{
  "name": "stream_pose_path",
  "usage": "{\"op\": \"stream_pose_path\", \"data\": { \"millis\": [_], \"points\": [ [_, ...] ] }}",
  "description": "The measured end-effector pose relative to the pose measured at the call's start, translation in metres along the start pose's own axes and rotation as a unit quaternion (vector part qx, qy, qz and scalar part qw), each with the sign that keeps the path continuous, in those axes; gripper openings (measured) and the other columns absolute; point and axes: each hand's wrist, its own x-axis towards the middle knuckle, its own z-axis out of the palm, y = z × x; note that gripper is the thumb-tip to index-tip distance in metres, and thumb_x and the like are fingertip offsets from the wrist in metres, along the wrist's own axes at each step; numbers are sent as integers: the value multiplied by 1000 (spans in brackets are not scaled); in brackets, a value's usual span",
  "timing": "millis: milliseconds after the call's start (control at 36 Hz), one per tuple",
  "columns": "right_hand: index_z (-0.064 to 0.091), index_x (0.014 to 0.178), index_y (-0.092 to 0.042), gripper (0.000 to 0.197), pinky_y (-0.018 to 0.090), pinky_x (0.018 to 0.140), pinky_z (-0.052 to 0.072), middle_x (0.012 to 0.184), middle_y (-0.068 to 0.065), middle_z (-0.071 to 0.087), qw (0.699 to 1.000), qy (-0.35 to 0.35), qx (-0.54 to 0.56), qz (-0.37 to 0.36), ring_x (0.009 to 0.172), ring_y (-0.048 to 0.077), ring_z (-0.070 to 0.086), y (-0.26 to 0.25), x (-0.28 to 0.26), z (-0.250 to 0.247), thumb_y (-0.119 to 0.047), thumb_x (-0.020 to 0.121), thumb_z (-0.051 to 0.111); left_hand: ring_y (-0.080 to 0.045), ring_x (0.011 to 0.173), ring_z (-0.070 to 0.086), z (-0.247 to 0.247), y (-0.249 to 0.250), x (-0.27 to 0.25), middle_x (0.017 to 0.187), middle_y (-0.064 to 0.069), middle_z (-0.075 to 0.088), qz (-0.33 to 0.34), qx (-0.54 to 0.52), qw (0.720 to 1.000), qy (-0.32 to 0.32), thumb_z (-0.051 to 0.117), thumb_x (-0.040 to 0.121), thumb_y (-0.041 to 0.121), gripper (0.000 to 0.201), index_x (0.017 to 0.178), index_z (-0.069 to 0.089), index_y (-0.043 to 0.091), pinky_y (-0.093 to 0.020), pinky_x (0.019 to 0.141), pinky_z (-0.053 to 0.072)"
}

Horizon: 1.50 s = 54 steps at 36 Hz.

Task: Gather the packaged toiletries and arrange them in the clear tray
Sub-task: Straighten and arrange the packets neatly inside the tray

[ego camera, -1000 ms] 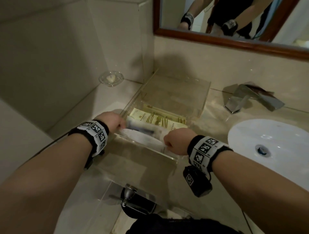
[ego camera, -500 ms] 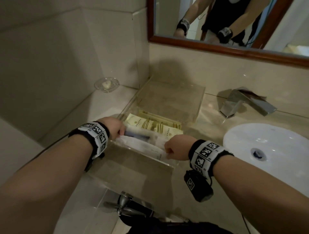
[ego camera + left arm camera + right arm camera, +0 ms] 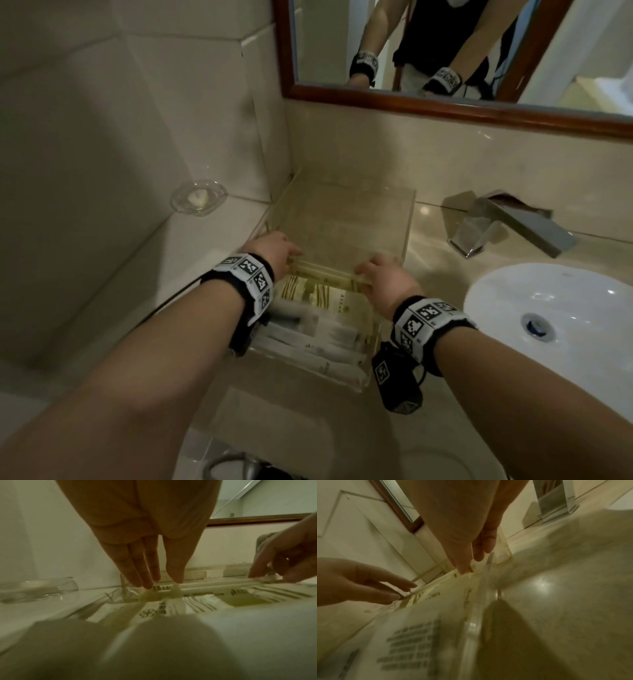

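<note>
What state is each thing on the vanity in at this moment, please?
Clear tray: on the counter, holding packets.
Packaged toiletries: lying flat inside the tray.
Slim packet: touched at each end.
Left hand: fingers straight.
Right hand: fingers on the packet.
Faucet: no water visible.
Soap dish: holds soap.

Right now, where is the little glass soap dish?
In the head view, the soap dish sits on the counter's far left corner by the wall, left of the clear tray.

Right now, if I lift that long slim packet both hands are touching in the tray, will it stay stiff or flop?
The slim packet spans straight between the left hand and right hand, so probably fairly stiff. It looks thin, so likely light. Its smooth wrapper may slip.
</note>
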Motion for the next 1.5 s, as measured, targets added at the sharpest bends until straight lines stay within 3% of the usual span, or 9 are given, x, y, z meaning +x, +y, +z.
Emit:
{"op": "stream_pose_path", "data": {
  "millis": [194, 278, 389, 556, 917, 1111, 1250, 1500],
  "points": [
    [59, 109, -14, 20, 32, 80, 47, 116, 7, 54, 1000, 8, -3, -23, 102, 28, 57, -4, 8, 4, -14, 93, 48, -25, 113, 56, -4, 1, 8, 122, -4, 58, 2, 27, 1000, 1, 56, 89, 18, 22, 108, 66, 23, -36, 100, 46],
    [51, 119, -20, 27, 34, 80, 51, 114, 3, 58, 1000, -10, 1, -15, 99, 25, 59, -4, 9, 1, -17, 92, 49, -25, 108, 59, -5, 0, 7, 118, -3, 61, 10, 19, 1000, -12, 55, 88, 17, 19, 102, 66, 23, -37, 97, 48],
    [55, 117, -24, 24, 34, 84, 52, 116, -1, 58, 998, -42, -25, -35, 101, 22, 58, -5, 7, -5, -25, 93, 50, -22, 101, 63, -6, -3, 6, 111, 0, 67, 17, -15, 1000, -6, 54, 87, 16, 23, 108, 60, 23, -34, 92, 50],
    [60, 113, -20, 22, 32, 85, 49, 121, 1, 57, 997, -58, -46, -31, 106, 24, 57, -9, 10, -5, -22, 94, 49, -23, 110, 59, -12, -2, 3, 122, -2, 62, 26, -6, 999, -46, 47, 90, 10, 32, 111, 67, 24, -32, 98, 47],
    [60, 113, -17, 25, 36, 88, 50, 120, 5, 57, 999, -41, -20, -11, 108, 25, 56, -9, 11, -5, -21, 97, 41, -20, 112, 59, -8, -10, 2, 124, -1, 62, 4, -25, 999, -32, 55, 90, 21, 30, 119, 63, 20, -28, 96, 46],
    [59, 112, -19, 25, 34, 83, 51, 118, 1, 58, 1000, 3, 4, -16, 104, 24, 58, -4, 4, -8, -25, 97, 41, -19, 112, 59, -11, -14, 1, 122, -1, 64, -3, -33, 999, -36, 56, 89, 22, 28, 116, 65, 21, -30, 101, 46],
    [59, 113, -18, 25, 29, 80, 45, 120, 1, 58, 1000, 13, 12, 0, 106, 23, 57, 2, -2, -14, -23, 97, 40, -19, 115, 58, -18, -12, -7, 124, 0, 63, -13, -45, 999, -23, 53, 91, 22, 30, 120, 63, 21, -27, 99, 44],
    [60, 114, -19, 27, 31, 87, 47, 119, 4, 57, 1000, -20, -3, -12, 106, 25, 58, 4, -27, -15, -28, 97, 42, -20, 111, 59, -7, -10, -35, 123, -2, 62, -14, -56, 998, -17, 58, 88, 23, 31, 119, 62, 19, -28, 96, 46]
  ]
}}
